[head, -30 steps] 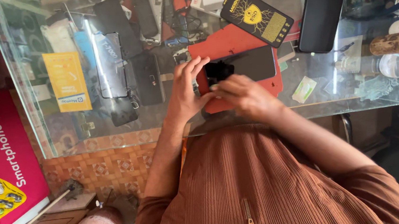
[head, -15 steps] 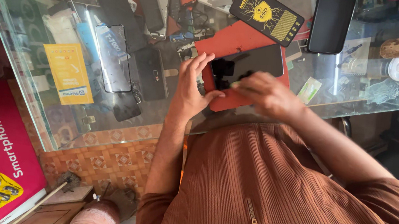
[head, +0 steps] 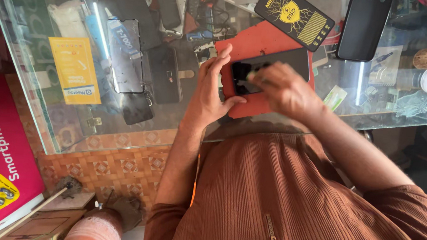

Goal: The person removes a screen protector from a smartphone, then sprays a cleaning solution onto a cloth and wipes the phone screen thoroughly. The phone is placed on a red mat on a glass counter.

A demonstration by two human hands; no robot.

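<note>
Currently, left to right: yellow printed card (head: 76,77) under the glass counter top (head: 37,96), at 9 o'clock of the hands. Left hand (head: 211,87) braces the near-left edge of a black slab smartphone (head: 273,69), thumb curled under, fingers up. Phone lies on a red flat mat (head: 260,42). Right hand (head: 287,90) pinches something small on the screen; blurred, can't tell what. Black-and-yellow flat packet (head: 293,18) at 12 o'clock, black phone case (head: 364,26) at 1.

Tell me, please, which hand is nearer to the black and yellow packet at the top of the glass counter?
Right. The right hand sits just below the packet, over the phone; the left hand is farther away.
</note>
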